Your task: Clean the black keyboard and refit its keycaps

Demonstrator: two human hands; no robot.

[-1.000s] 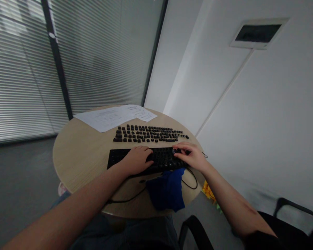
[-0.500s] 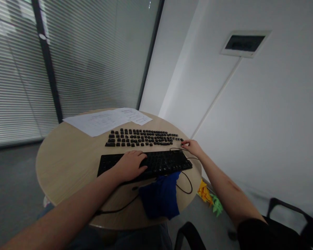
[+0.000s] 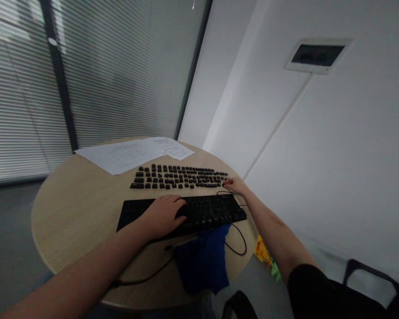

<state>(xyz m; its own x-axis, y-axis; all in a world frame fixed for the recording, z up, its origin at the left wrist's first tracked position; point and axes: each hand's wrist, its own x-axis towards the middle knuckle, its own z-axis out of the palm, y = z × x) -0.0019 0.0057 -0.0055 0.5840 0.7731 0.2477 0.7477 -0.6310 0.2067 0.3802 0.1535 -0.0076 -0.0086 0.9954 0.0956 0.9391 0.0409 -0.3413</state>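
Moved: since a second ago my right hand (image 3: 235, 186) has left the right end of the keyboard (image 3: 213, 211) and crossed its far edge to the right end of the keycaps (image 3: 173, 176). My left hand (image 3: 161, 215) has stayed on the keyboard.
Left grip: apart, with palm and fingers laid flat on the keyboard's middle-left, clamped on nothing.
Right grip: fingertips drawn close at the last keycaps. I cannot tell whether they hold one; it is too small from here.
Keycaps: loose, set out in rows on the surface (image 3: 80, 208), just beyond the keyboard and parallel to it, with a thin strip of bare wood between.
Keyboard: lies across the middle of the round surface, its right end near the right rim.
Cable (image 3: 240, 241): loops out by the keyboard's right end, at the rim. A second run trails toward me under my left forearm.
Cloth (image 3: 202, 261): blue, touching the keyboard's near edge and hanging over the near rim.
Papers (image 3: 126, 153): on the far side, just beyond the keycaps, reaching toward the far-left rim.
Open room: I see wide bare wood on the left half. The right side is tight, with my right hand working close to the rim.
Floor: yellow and green scraps (image 3: 264, 251) lie below the right rim.
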